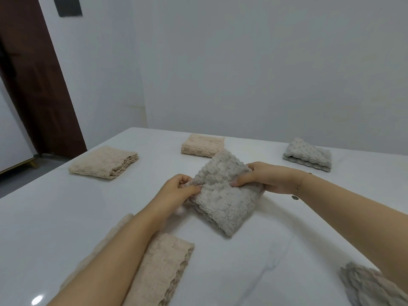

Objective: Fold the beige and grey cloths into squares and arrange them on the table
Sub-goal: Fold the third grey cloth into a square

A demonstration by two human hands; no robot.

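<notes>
Table [276, 250]: white, holds all the cloths.
Beige cloths: one folded at the near edge [159, 270], one by the left edge [103, 162], one by the far edge [202, 145].
Grey cloths: one in the middle [223, 195], one far right [308, 155], one at the near right corner [371, 286].
Left hand [176, 191]: fingers pinch the middle grey cloth's left side.
Right hand [262, 177]: grips its right side.

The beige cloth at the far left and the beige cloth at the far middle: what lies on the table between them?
Nothing: in the head view only bare white table separates the left beige cloth from the middle one.
</notes>
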